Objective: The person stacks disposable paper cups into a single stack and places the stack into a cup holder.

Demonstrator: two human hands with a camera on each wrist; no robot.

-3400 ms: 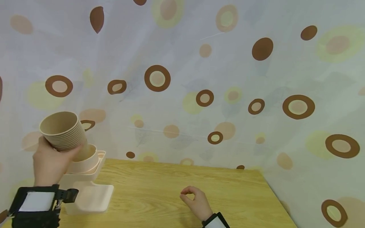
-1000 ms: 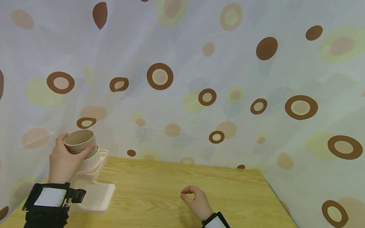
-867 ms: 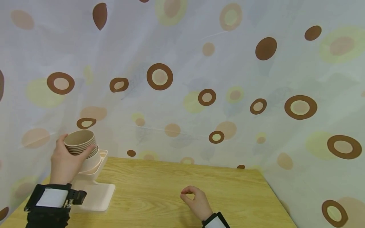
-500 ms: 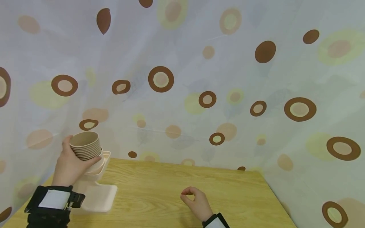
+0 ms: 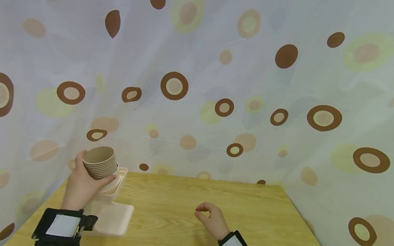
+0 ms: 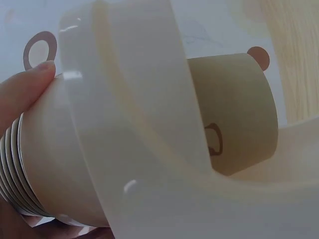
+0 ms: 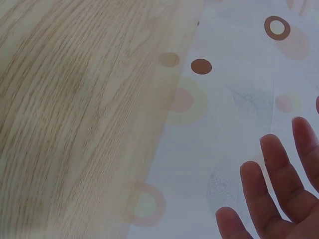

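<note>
On the left, my left hand (image 5: 81, 182) grips a stack of beige paper cups (image 5: 101, 164), fingers and thumb curled round its sides below the upper rims. The stack stands mouth up, tilted slightly, in the round ring of a cream plastic cup holder (image 5: 118, 218). From the left wrist, a cup's lower end (image 6: 239, 109) shows beyond the ring (image 6: 134, 124), so the stack passes through it. My left thumb or finger (image 6: 27, 89) lies against the cup wall there. My right hand (image 5: 213, 220) hangs idle over the table, loosely curled and holding nothing; its fingers (image 7: 279, 184) are spread apart in the right wrist view.
The holder's flat base plate and tray edge (image 5: 123, 172) rest at the left of a wood-grain table (image 5: 184, 194). A white sheet (image 5: 197, 68) with brown and yellow spots hangs behind the table and along its sides.
My left hand brought the cup stack down into the holder's ring. Lately the stack and holder have shifted slightly right and nearer, with more rims showing. My right hand has stayed put.
</note>
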